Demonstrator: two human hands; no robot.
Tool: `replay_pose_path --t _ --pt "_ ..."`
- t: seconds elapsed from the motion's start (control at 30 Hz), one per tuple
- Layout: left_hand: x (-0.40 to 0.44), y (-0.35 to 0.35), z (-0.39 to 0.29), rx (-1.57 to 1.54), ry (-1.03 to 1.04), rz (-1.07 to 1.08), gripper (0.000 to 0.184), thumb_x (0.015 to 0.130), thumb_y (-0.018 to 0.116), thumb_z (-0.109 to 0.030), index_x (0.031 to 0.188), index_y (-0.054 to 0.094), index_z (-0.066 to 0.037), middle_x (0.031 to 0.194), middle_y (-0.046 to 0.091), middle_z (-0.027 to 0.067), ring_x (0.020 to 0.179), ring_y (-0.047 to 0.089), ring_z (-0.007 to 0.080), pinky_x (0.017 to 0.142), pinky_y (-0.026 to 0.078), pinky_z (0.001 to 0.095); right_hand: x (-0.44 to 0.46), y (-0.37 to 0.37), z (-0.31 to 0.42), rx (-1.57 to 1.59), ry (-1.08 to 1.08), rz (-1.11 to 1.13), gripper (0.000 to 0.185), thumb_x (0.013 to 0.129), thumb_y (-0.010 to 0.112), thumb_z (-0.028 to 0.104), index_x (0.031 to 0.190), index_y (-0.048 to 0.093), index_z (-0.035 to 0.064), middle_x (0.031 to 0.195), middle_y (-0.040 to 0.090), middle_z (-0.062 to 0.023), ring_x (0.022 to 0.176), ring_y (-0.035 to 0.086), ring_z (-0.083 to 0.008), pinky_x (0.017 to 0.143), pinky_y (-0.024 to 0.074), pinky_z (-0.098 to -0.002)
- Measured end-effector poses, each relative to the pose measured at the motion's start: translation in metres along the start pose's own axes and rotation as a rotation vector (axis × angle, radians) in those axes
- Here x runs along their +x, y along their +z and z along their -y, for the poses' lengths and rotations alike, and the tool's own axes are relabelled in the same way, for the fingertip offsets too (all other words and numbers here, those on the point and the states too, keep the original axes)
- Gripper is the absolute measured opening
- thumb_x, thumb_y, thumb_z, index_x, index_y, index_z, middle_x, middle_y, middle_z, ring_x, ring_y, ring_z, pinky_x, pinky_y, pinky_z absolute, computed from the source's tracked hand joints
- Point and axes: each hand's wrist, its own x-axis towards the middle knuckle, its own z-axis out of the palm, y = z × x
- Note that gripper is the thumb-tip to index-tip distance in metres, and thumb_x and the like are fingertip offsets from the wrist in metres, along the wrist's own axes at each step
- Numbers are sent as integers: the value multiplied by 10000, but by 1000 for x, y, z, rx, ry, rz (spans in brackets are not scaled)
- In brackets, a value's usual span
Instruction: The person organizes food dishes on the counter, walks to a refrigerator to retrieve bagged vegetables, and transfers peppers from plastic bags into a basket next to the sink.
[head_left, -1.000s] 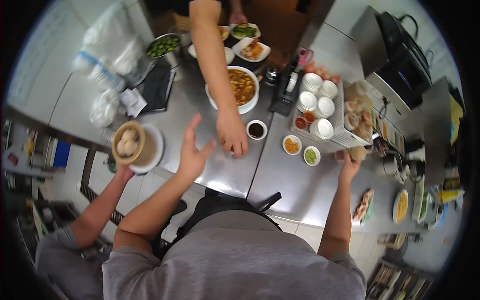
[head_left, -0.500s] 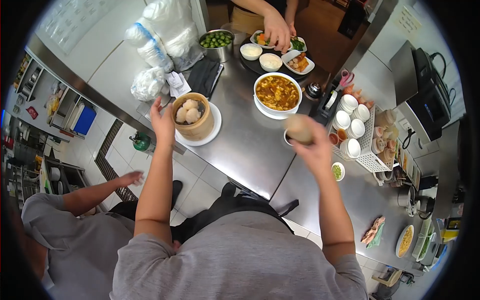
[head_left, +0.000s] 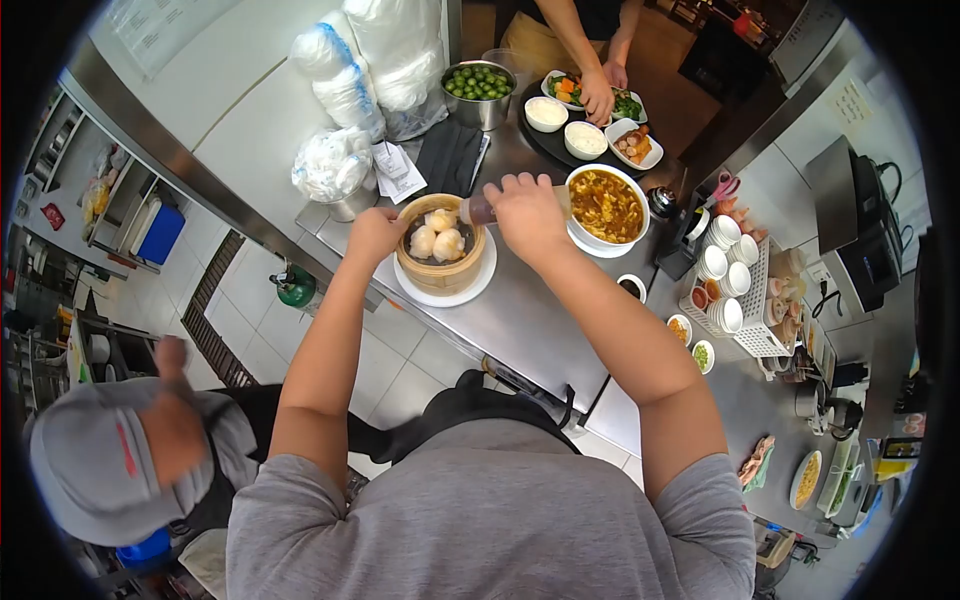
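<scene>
Dumplings sit on a dark liner inside a round bamboo steamer, which stands on a white plate. My left hand is closed at the steamer's left rim, its fingertips partly hidden. In my right hand I grip a squeeze bottle, tipped nearly level with its end pointing left at the steamer's right rim. Whether anything flows from it I cannot tell. Just right of that hand is a large white bowl of brown soup on a plate.
Across the counter, another person's hands work over a dark tray with rice bowls and side dishes. Small sauce cups and a white basket lie right. A co-worker in a grey cap is close at left.
My right hand has brought the bottle leftward from near the dark sauce cup to the steamer. My left hand has closed at the steamer's rim. The co-worker at left has leaned into view.
</scene>
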Motion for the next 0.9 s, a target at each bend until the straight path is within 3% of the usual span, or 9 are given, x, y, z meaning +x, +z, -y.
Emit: replay_pose_path --t 0.1,0.2,0.3,0.37,0.43,0.5,0.57,0.7,0.9 --pt "7 -5 0 -9 -2 96 236 788 620 -172 874 703 31 592 637 118 473 624 168 476 506 289 1 -3 5 59 -75 38 186 810 546 139 976 631 139 923 609 -47 928 562 -217 794 381 -382" --pt "10 -14 -3 -67 -20 142 220 788 612 -150 850 698 43 589 632 113 478 627 173 468 510 285 -6 0 -11 259 192 -44 333 718 648 150 1046 627 207 969 596 -59 951 579 -258 795 414 -399" --pt "8 -41 -7 -154 6 152 223 791 608 -140 827 686 66 591 632 113 485 631 167 457 509 278 -12 7 -40 484 407 -58 416 679 663 126 1084 621 213 971 595 -69 942 587 -279 797 447 -415" --pt "12 -59 -6 -154 20 63 230 794 599 -137 812 676 79 587 625 104 471 612 150 449 500 270 -19 14 -42 432 398 -38 430 677 649 113 1095 619 208 968 598 -67 932 594 -280 800 471 -422" --pt "19 -78 -2 -234 13 53 236 794 606 -139 814 677 85 580 625 114 470 619 159 450 509 271 -28 22 -35 302 193 87 431 677 649 113 1097 622 204 967 601 -70 927 594 -285 792 473 -423" --pt "22 -95 -1 -317 1 34 243 793 613 -142 816 677 91 573 625 123 470 626 168 452 517 272 -32 30 -20 321 205 162 407 687 640 101 1083 631 194 964 601 -67 960 581 -275 822 439 -412" --pt "21 -112 -5 -353 -24 -38 246 801 601 -140 830 673 94 572 619 108 470 619 155 445 510 265 -35 34 -6 236 82 214 380 700 636 93 1066 644 191 959 603 -62 976 567 -255 839 402 -393" --pt "28 -128 3 -303 -19 -69 244 796 586 -133 821 668 95 563 612 101 439 591 144 427 494 265 -16 38 11 102 32 220 253 805 557 115 1031 663 156 944 605 -59 958 555 -233 823 379 -382" --pt "26 -127 8 -259 0 -57 249 795 582 -135 832 671 95 556 608 104 440 592 150 442 497 271 2 43 25 94 -6 135 259 805 556 132 1042 658 161 944 605 -57 944 554 -225 810 371 -374"
